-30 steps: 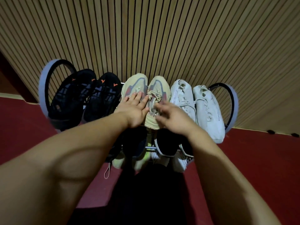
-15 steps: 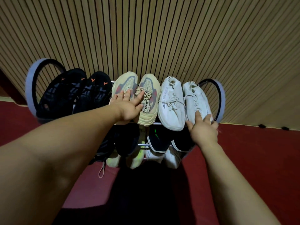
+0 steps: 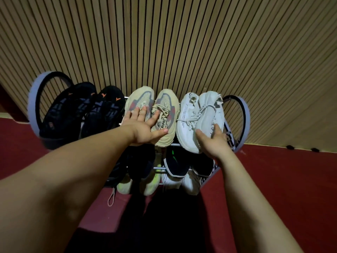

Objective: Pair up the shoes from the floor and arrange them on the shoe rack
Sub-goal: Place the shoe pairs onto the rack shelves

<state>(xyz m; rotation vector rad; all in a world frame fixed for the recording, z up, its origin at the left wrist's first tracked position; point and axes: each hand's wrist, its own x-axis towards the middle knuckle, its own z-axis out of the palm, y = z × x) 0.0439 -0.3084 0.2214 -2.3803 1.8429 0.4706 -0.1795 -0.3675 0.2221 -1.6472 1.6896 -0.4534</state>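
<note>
A: On the top shelf of the shoe rack?
B: Six shoes, three pairs. Two black shoes with little orange marks at the left end. Two cream shoes with grey and red patches in the middle. Two white shoes at the right end.

A: Any words to read?
B: Letters like "APAD" on the tongue of the cream shoe nearer the white pair. Small dark print along the side of one white shoe, too tiny to read. Big grey letters on the black pair, too dim to read.

A: And the hands?
B: Left hand open and flat, fingers spread, lying on the cream pair, thumb on the toe of the one with letters. Right hand wrapped around the front of the white shoe at the rack's right end, thumb on top, shoe tilted and leaning on its partner.

A: Lower down on the rack?
B: More shoes on the shelves under the top one: dark blue with white edges, one with a green mark, some yellow-green, some white. Too dark and hidden for a count. Red floor around the rack, striped wood wall behind.
</note>
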